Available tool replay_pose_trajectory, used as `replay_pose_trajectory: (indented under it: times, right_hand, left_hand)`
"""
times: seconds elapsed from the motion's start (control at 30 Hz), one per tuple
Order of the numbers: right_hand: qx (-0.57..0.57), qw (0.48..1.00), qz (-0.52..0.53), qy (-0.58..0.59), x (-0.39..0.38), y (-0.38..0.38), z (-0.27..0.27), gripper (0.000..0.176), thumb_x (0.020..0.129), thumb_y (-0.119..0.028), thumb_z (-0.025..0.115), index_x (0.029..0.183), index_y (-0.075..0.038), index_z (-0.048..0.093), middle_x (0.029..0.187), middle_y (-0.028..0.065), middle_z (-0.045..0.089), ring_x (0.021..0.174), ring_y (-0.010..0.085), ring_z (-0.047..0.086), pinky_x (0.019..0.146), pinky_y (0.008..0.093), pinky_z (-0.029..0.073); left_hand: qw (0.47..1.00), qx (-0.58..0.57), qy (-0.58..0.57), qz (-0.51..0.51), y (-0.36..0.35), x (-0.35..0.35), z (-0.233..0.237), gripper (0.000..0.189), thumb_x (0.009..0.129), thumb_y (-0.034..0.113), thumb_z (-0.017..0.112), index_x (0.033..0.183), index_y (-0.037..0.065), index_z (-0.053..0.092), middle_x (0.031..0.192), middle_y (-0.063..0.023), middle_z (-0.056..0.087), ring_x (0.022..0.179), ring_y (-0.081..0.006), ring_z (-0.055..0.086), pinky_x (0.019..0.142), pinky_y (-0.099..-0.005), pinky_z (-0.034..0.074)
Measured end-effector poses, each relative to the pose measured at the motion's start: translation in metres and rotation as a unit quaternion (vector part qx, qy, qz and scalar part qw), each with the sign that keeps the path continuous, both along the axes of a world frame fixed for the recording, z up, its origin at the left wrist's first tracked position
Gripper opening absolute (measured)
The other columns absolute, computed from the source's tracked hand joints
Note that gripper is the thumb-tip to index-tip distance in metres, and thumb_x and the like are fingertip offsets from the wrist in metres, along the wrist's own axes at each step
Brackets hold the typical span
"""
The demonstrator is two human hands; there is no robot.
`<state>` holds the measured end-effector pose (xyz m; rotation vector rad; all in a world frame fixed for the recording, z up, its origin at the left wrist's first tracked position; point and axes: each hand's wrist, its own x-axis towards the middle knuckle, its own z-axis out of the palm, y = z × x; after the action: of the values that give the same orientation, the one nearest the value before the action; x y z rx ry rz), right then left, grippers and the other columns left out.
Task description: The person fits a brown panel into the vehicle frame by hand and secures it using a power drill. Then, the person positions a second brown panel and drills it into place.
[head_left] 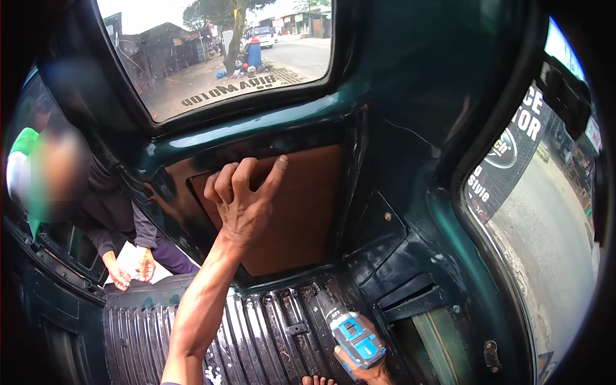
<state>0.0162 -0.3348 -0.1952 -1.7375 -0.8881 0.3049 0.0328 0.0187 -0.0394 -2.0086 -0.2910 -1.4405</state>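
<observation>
Vehicle interior, dark green, ribbed metal floor. Brown panel: upright against bodywork. Left hand: fingers bent at panel's upper edge, apparently steadying it, calling for even pressure; grip uncertain. Right hand: clasping blue drill, below panel. Drill tip: indistinct.

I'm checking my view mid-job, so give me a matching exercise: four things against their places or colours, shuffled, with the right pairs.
1. Drill
2. Panel
3. Left hand
4. Barrel

A. Outside, seen through the window, by the tree
B. Held in the right hand
C. Fingers spread, over the upper part of a brown surface
D. Brown, below the window

Right pairs: 1-B, 2-D, 3-C, 4-A
</observation>
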Motion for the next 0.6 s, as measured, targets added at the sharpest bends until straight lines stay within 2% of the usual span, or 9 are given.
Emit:
replay_pose_trajectory:
  times: [0.07,0.13,0.27,0.3,0.33,0.43,0.47,0.53,0.6]
  right_hand:
    - [0.035,0.999,-0.04,0.006,0.009,0.019,0.023,0.067,0.073,-0.012,0.084,0.132,0.002,0.057,0.131,0.0183,0.059,0.121,0.0331,0.058,0.105,0.0441,0.046]
    - [0.012,0.992,-0.035,-0.12,0.025,0.031,0.045,0.077,0.075,-0.017,0.087,0.139,0.003,0.05,0.127,0.0169,0.065,0.109,0.0257,0.068,0.094,0.036,0.054]
    - [0.041,0.982,-0.053,-0.176,0.035,0.051,0.102,0.073,0.075,-0.014,0.084,0.137,0.005,0.05,0.106,0.0122,0.071,0.107,0.0253,0.066,0.096,0.0382,0.053]
    - [0.022,0.999,-0.017,0.038,0.031,0.045,0.091,0.06,0.077,-0.012,0.08,0.129,0.006,0.055,0.098,0.0102,0.071,0.102,0.0244,0.066,0.098,0.0395,0.05]
    - [0.097,0.982,-0.071,0.146,0.018,0.059,0.135,0.047,0.079,-0.011,0.076,0.12,0.005,0.06,0.089,0.0069,0.071,0.1,0.0233,0.063,0.102,0.0411,0.046]
    - [0.074,0.99,-0.123,0.001,0.003,0.072,0.175,0.032,0.077,-0.012,0.076,0.106,-0.001,0.069,0.102,0.0099,0.068,0.106,0.0269,0.06,0.105,0.0435,0.042]
    - [0.097,0.985,-0.135,0.054,-0.005,0.074,0.181,0.031,0.077,-0.013,0.076,0.106,-0.001,0.069,0.11,0.0113,0.066,0.106,0.0281,0.059,0.105,0.0435,0.042]
    - [0.05,0.992,-0.114,-0.013,-0.01,0.07,0.193,0.04,0.078,-0.014,0.076,0.114,0.002,0.066,0.11,0.0115,0.065,0.106,0.0276,0.059,0.104,0.0435,0.043]
    - [0.087,0.982,-0.146,0.079,-0.024,0.07,0.191,0.057,0.078,-0.015,0.076,0.127,0.006,0.057,0.114,0.0129,0.064,0.107,0.026,0.059,0.103,0.0425,0.044]
  left_hand:
    - [0.999,-0.03,-0.004,-0.017,0.0,0.002,0.006,0.049,0.082,0.009,0.064,0.123,0.035,0.072,0.12,-0.0036,0.051,0.116,-0.0261,0.046,0.101,-0.0447,0.032]
    - [0.999,-0.026,-0.002,-0.018,0.001,0.0,0.007,0.044,0.083,0.01,0.062,0.119,0.034,0.074,0.117,-0.0028,0.051,0.114,-0.0261,0.046,0.099,-0.0445,0.033]
    - [0.998,-0.063,0.007,-0.03,-0.005,-0.005,0.014,0.044,0.083,0.01,0.062,0.116,0.035,0.075,0.113,-0.0011,0.05,0.109,-0.0236,0.044,0.095,-0.0419,0.032]
    - [0.997,-0.069,0.004,-0.029,-0.007,-0.006,0.013,0.044,0.081,0.011,0.063,0.116,0.037,0.075,0.112,0.0002,0.049,0.109,-0.0228,0.043,0.093,-0.0414,0.031]
    - [0.997,-0.067,-0.001,-0.031,-0.005,-0.005,0.011,0.047,0.079,0.011,0.066,0.116,0.038,0.074,0.112,0.0015,0.049,0.11,-0.0225,0.042,0.093,-0.0415,0.031]
    - [0.993,-0.101,0.007,-0.056,-0.003,-0.01,0.009,0.05,0.077,0.012,0.067,0.119,0.038,0.073,0.112,0.0028,0.048,0.109,-0.0219,0.042,0.093,-0.0421,0.03]
    - [0.993,-0.103,0.013,-0.059,-0.005,-0.013,0.007,0.05,0.077,0.012,0.067,0.119,0.038,0.073,0.112,0.0028,0.048,0.109,-0.0219,0.042,0.093,-0.0421,0.03]
    - [0.986,-0.146,0.017,-0.073,-0.003,-0.007,0.011,0.052,0.075,0.012,0.068,0.119,0.038,0.072,0.112,0.0031,0.046,0.107,-0.0219,0.041,0.091,-0.0432,0.029]
    - [0.987,-0.142,0.015,-0.07,-0.001,-0.008,0.011,0.054,0.072,0.013,0.069,0.12,0.038,0.072,0.112,0.0031,0.045,0.106,-0.0221,0.04,0.09,-0.0441,0.028]
